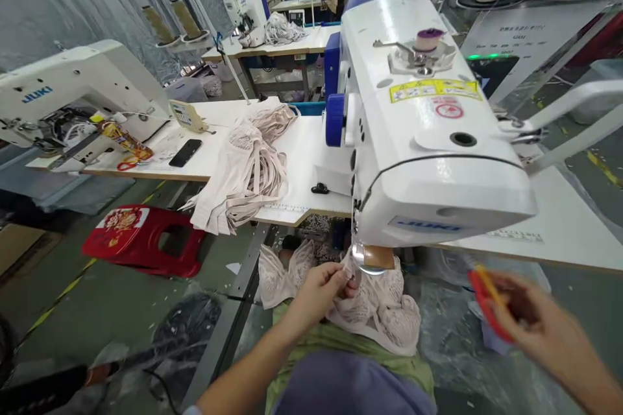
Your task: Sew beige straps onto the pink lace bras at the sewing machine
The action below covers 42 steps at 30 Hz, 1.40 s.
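Two hands in my head view. My left hand (318, 290), one of the pair, has thumb and fingers pinched together on the edge of the pale lace bras (363, 312), just beside the front end of one large sewing machine (413, 123). These bras lie over the lap (302, 358); they overlap, so I cannot count them. My right hand (548, 318), well apart, is closed around one red-and-orange tool (487, 308), too blurred for me to identify. On the tabletops: one heap of similar garments (250, 172), one phone (185, 153), one bottle (125, 139). Below: one red stool (141, 237).
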### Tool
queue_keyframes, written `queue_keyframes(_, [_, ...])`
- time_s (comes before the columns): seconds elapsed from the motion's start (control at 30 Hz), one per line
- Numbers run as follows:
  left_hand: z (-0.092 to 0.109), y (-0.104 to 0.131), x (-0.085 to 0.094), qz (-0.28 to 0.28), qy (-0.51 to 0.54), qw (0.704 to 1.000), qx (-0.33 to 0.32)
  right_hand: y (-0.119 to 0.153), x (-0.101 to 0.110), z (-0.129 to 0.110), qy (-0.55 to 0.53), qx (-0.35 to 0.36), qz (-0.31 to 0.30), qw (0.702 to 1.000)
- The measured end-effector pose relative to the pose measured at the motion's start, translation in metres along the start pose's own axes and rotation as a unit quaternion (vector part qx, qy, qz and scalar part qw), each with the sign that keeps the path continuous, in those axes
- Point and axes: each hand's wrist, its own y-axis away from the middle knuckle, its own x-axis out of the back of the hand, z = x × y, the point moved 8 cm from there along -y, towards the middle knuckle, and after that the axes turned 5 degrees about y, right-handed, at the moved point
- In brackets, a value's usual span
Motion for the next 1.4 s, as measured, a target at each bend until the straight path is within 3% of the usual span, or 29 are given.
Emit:
queue_keyframes(0.1, [-0.001, 0.0, -0.002, -0.01, 0.036, 0.999, 0.013, 0.043, -0.037, -0.069, -0.015, 0.106, -0.047, 0.993])
queue_keyframes(0.17, [-0.002, 0.0, -0.004, -0.012, 0.052, 0.998, 0.018, 0.052, -0.056, -0.098, -0.015, 0.128, -0.036, 0.991])
queue_keyframes(0.33, [0.003, 0.003, -0.009, -0.021, 0.014, 1.0, 0.013, 0.041, -0.08, -0.123, -0.011, 0.154, 0.0, 0.988])
queue_keyframes(0.6, [0.006, 0.005, -0.007, -0.026, -0.027, 0.999, 0.016, 0.027, -0.087, -0.123, -0.095, 0.153, -0.063, 0.982])
queue_keyframes(0.73, [0.008, 0.005, -0.001, -0.031, -0.035, 0.999, -0.002, 0.038, -0.083, -0.111, -0.135, 0.104, -0.038, 0.985])
queue_keyframes(0.87, [0.009, 0.005, 0.0, -0.04, -0.051, 0.998, 0.001, 0.046, -0.088, -0.116, -0.152, 0.119, -0.029, 0.981])
queue_keyframes(1.03, [0.005, 0.004, -0.004, -0.062, -0.074, 0.995, 0.018, 0.037, -0.099, -0.124, -0.143, 0.117, -0.045, 0.982])
queue_keyframes(1.23, [0.012, 0.004, 0.001, -0.04, -0.117, 0.992, 0.018, 0.028, -0.1, -0.121, -0.151, 0.107, -0.075, 0.98])
queue_keyframes(1.4, [0.017, 0.002, 0.006, -0.007, -0.12, 0.993, -0.001, 0.038, -0.092, -0.105, -0.133, 0.083, -0.078, 0.984])
